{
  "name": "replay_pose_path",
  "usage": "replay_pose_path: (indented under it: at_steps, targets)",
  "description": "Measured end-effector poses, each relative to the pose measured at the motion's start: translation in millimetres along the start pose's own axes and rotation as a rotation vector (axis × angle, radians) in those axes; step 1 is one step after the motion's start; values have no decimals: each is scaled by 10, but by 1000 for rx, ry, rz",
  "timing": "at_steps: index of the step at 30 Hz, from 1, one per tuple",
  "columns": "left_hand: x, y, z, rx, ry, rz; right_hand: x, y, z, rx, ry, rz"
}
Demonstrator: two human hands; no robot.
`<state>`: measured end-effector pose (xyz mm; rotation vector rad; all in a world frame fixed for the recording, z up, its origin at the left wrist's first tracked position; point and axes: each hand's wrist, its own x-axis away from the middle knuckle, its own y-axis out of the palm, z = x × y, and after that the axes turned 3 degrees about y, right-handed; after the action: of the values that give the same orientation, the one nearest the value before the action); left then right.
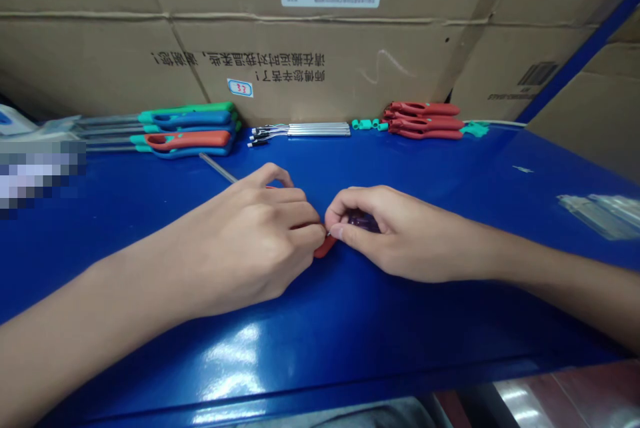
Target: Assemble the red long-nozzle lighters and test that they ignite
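The left hand [265, 235] is grasping a red handle [324, 248]; the right hand [385, 235] is curling its fingers round a purple item [365, 222]. Uneven pressure could be sending either slipping.

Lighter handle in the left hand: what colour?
Orange-red handle, seen in the head view; the left hand hides most of it.

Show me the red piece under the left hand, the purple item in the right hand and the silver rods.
Red piece [325, 247]: head view, its exposed end.
Purple item [365, 222]: head view, the part showing between fingers and thumb.
Silver rods [320, 129]: head view, mid-bundle.
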<state>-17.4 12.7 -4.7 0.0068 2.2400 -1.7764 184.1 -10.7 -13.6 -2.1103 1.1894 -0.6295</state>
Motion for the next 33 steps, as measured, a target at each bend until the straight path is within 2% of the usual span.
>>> replay_pose_path:
  at_steps: [8,18,23,33]
  targets:
    - [30,94,-20,5,14,78,2,-3,0,4,-4,5]
    - [-6,-7,-9,47,-14,-55,-2,-14,1,2,4,1]
    - [35,59,-31,73,-32,-3,-3,-17,1,-2,7,2]
    - [55,63,-47,82,-25,-11,2,-16,2,12,25,10]
